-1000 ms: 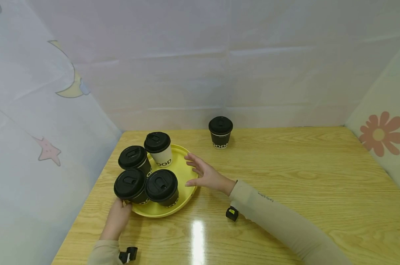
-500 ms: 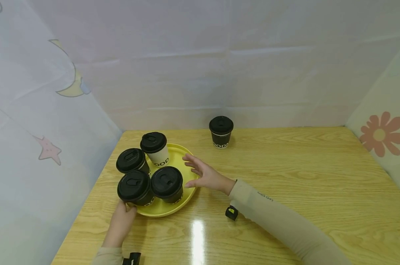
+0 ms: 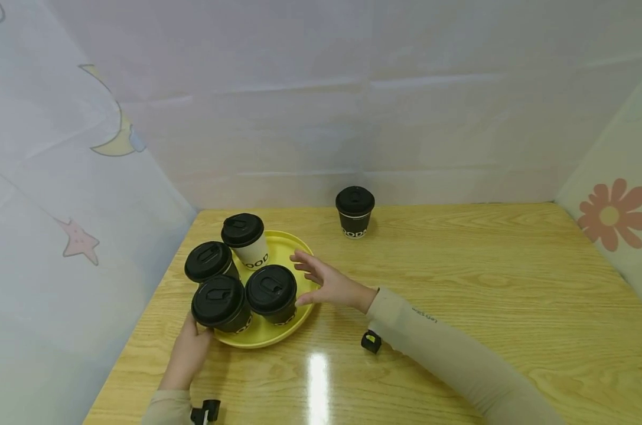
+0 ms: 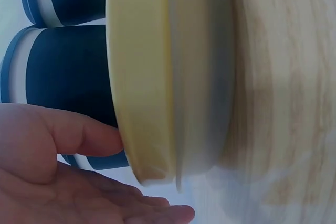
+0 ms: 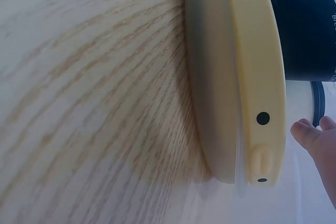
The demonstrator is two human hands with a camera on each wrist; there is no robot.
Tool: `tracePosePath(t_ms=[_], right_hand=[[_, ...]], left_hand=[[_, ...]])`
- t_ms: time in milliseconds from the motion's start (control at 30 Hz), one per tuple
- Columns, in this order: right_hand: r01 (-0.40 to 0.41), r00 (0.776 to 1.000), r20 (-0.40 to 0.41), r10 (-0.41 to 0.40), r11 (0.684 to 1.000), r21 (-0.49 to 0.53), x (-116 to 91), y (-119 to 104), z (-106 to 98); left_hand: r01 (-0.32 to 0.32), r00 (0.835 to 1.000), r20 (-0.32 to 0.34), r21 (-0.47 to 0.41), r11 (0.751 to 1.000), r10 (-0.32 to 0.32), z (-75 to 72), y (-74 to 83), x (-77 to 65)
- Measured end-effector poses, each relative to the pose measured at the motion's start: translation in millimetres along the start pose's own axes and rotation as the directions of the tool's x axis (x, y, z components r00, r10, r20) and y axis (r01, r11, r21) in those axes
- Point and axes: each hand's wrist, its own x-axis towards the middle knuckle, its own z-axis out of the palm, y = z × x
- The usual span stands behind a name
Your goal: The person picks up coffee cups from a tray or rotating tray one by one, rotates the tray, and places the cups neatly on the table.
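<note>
wooden table (image 3: 485, 271) extends rightward past yellow tray rim (image 3: 262, 343).

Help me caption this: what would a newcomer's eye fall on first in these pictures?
Probably the bright yellow tray on the left of the wooden table, carrying four black-lidded cups, with the person's left grip at its near left edge and right grip at its right. Next, perhaps, a lone dark cup standing apart farther back, near the pale backdrop. The big reddish flower at far right may catch the eye too.
</note>
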Motion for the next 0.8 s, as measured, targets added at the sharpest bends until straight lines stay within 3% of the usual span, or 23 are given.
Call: tracePosePath(t_ms=[200, 600, 800], right_hand=[[-0.010, 1.000, 0.017, 0.010, 1.000, -0.002, 1.0, -2.2, 0.8], [-0.032, 0.998, 0.049, 0.034, 0.999, -0.044, 7.7, -2.7, 1.1], [-0.091, 0.992, 0.080, 0.094, 0.995, -0.041, 11.8, -3.7, 2.6]], left_hand=[[-0.006, 1.000, -0.012, 0.024, 1.000, 0.007, 3.0, -0.2, 0.4], [0.042, 0.999, 0.035, -0.004, 0.999, -0.042, 0.4, 4.9, -5.4], [0.057, 0.997, 0.057, -0.032, 0.998, -0.055, -1.5, 0.9, -3.5]])
